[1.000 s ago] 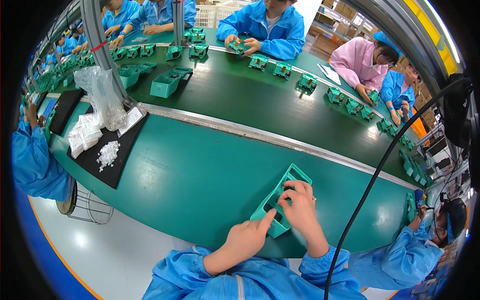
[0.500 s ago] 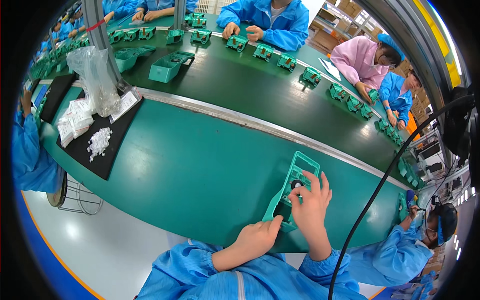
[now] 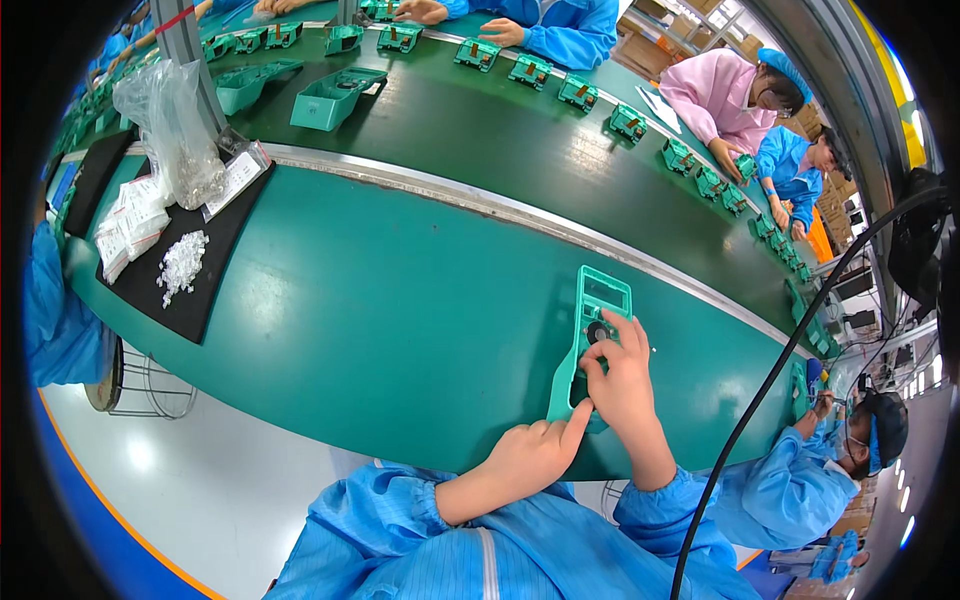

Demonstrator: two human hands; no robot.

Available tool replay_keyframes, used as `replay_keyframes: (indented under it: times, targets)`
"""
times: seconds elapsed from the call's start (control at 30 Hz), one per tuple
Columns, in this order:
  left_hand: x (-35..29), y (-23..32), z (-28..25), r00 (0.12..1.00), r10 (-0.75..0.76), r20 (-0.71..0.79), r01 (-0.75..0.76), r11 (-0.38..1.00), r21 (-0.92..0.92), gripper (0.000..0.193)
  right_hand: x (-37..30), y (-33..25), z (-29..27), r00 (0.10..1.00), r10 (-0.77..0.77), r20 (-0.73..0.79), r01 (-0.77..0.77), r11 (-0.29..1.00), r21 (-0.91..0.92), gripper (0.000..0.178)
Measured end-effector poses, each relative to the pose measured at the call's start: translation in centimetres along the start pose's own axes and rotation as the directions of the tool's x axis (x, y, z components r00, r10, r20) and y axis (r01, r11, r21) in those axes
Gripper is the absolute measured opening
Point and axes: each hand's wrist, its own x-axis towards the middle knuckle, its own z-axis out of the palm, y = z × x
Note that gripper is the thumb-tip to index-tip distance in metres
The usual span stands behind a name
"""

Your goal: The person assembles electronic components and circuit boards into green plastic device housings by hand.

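A long green plastic housing (image 3: 562, 392) lies on the green workbench, with a rectangular opening at its far end and a round black part (image 3: 598, 332) inside. My left hand (image 3: 525, 458) is at its near end, fingers curled and the index finger reaching onto the near rim. Over the housing's middle, my right hand (image 3: 622, 380) has thumb and index finger pinched together, down inside the shell. Whatever is between those fingertips is hidden. A tiny white speck (image 3: 653, 350) shows just right of my right hand.
On a black mat (image 3: 225, 270) at the left are a pile of small clear-white pieces (image 3: 183, 268), a plastic bag (image 3: 180, 130) and labelled packets. Past the metal rail, green assemblies (image 3: 530, 71) line the dark belt, with co-workers opposite. A black cable (image 3: 745, 400) hangs at the right.
My right fingers have come down from a raised pose and closed into a pinch inside the housing. My left index finger has stretched farther toward them. The whole view has shifted slightly.
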Motion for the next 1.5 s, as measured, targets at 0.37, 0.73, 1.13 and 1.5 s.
replay_keyframes:
  times: [0.37, 0.73, 1.13, 1.5]
  targets:
    - [-0.1, -0.1, -0.1, 1.000, -0.002, 0.026, 0.002, 1.000, -0.031, 0.044, -0.1, -0.8, -0.6, 0.996, 0.079, 0.049, -0.070, 0.983, -0.167, 0.001]
    - [-0.2, -0.6, 0.1, 1.000, 0.027, 0.012, -0.027, 1.000, -0.015, 0.043, -0.4, 0.6, -0.1, 0.999, -0.050, -0.005, 0.049, 0.997, -0.060, 0.004]
    - [-0.4, -1.1, 0.3, 0.999, 0.038, 0.014, -0.038, 0.999, 0.006, 0.035, -0.2, 0.1, 0.7, 0.995, -0.103, -0.012, 0.098, 0.972, -0.212, 0.009]
    - [-0.3, -1.6, 0.5, 1.000, 0.024, 0.018, -0.024, 1.000, 0.006, 0.035, 1.0, 1.0, 1.3, 0.993, -0.101, -0.063, 0.094, 0.990, -0.102, 0.033]
